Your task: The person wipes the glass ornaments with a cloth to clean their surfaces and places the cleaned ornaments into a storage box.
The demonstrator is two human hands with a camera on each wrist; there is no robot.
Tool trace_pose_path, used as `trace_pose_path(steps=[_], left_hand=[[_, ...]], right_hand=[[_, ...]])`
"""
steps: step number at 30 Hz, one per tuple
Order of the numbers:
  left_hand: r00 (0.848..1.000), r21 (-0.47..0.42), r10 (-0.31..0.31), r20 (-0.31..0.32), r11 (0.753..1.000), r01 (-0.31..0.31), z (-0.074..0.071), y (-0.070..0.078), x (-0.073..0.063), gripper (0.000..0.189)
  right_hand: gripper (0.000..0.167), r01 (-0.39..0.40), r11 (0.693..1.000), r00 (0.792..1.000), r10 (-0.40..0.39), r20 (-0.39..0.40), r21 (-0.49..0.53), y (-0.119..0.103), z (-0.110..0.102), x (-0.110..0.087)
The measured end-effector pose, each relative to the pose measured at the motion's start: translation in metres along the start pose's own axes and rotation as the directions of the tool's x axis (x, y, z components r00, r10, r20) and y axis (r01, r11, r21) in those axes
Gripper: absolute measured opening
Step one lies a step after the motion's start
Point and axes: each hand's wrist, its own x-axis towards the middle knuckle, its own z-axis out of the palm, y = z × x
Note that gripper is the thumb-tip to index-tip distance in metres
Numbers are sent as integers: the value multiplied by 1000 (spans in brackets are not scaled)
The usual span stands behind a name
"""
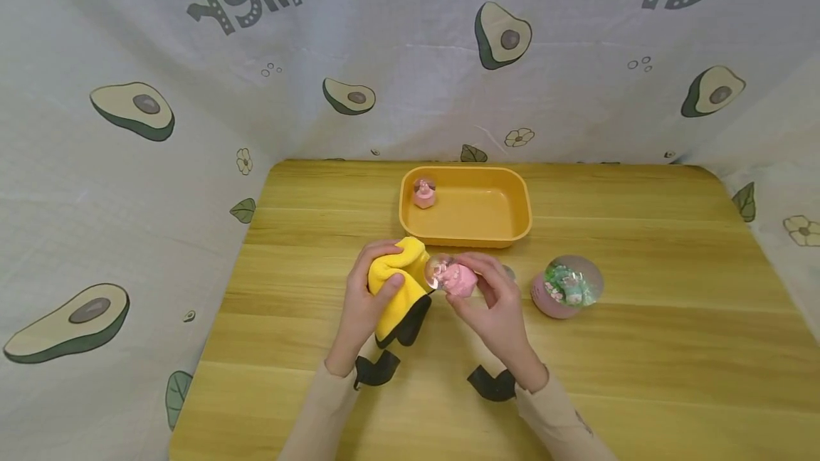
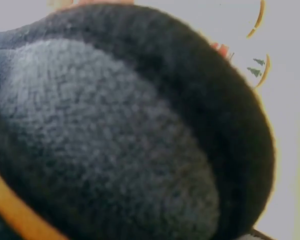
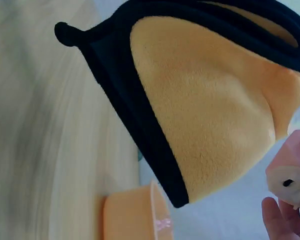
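Note:
My left hand [image 1: 363,301] grips a yellow cloth [image 1: 398,303] with black edging, bunched between thumb and fingers. In my right hand [image 1: 496,308] is a small snow globe [image 1: 458,280] with a pink base, pinched by thumb and fingers. Its clear dome points left and lies close beside the cloth; whether they touch I cannot tell. The right wrist view shows the cloth [image 3: 205,105] hanging in front of the globe's pink base [image 3: 290,157], whose pale underside faces the camera. Grey fabric with a dark border [image 2: 115,135] fills most of the left wrist view and hides the left hand.
Beyond the hands sits a yellow tray [image 1: 477,208], with another small pink snow globe [image 1: 424,193] in its left end. A larger snow globe [image 1: 566,287] on a pink base stands right of my right hand. Behind that hand, a clear rounded thing [image 1: 510,272] is mostly hidden.

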Motion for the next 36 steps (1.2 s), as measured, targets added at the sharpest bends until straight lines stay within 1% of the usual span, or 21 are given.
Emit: trace_pose_path(steps=[3, 5, 7, 9, 11, 13, 14, 17, 19, 20, 22, 25, 27, 29, 31, 33, 35, 36], left_hand=[[1000, -3, 3, 2, 1000, -3, 4, 2, 2, 47], [1000, -10, -3, 5, 1000, 3, 7, 4, 4, 49], [1000, -23, -6, 10, 1000, 6, 10, 5, 5, 51], [1000, -34, -8, 15, 999, 8, 11, 7, 5, 52], [1000, -46, -4, 22, 999, 5, 13, 8, 6, 53], [999, -61, -1, 34, 998, 3, 14, 8, 5, 52], [999, -66, 1, 39, 998, 1, 15, 8, 5, 52], [999, -84, 10, 42, 996, -6, 18, 8, 4, 50], [999, -91, 14, 32, 996, -11, 20, 9, 4, 48], [1000, -91, 16, 25, 996, -14, 21, 10, 4, 47], [1000, -85, 21, 12, 996, -20, 22, 10, 4, 45], [999, -70, 35, -3, 997, -35, 22, 11, 3, 43], [999, -56, 50, -12, 997, -50, 22, 12, 3, 42], [997, -40, 69, -20, 997, -70, 23, 13, 3, 41], [996, -18, 86, -25, 996, -87, 23, 13, 3, 41], [994, 1, 103, -27, 995, -103, 23, 14, 3, 41], [992, 21, 123, -26, 992, -123, 23, 15, 4, 41], [991, 31, 134, -24, 991, -133, 23, 15, 4, 40]], right_hand=[[57, 62, 997, 998, -61, 18, -50, -3, 1, 0], [58, 116, 989, 993, -114, 29, -92, -3, 2, 0], [50, 188, 971, 982, -185, 36, -150, -3, 4, 1], [46, 254, 942, 967, -252, 40, -221, -3, 5, 2], [47, 314, 904, 948, -316, 42, -291, -3, 6, 4], [49, 366, 869, 928, -369, 58, -333, -4, 8, 6], [48, 390, 857, 918, -391, 70, -336, -4, 8, 7], [44, 453, 829, 889, -448, 94, -328, -4, 10, 8], [44, 472, 821, 879, -468, 95, -323, -4, 11, 8], [44, 474, 819, 877, -472, 90, -324, -3, 12, 8], [44, 466, 820, 880, -470, 74, -332, -3, 12, 8], [46, 432, 833, 895, -443, 51, -344, -2, 13, 8], [47, 396, 855, 912, -409, 33, -334, -3, 13, 8], [47, 347, 889, 933, -360, 13, -298, -4, 13, 7], [44, 270, 937, 960, -278, -7, -220, -6, 13, 6], [37, 173, 973, 984, -178, -21, -152, -9, 14, 5], [35, 60, 993, 997, -63, -35, -100, -12, 14, 5], [36, -2, 997, 999, -1, -39, -80, -14, 14, 5]])
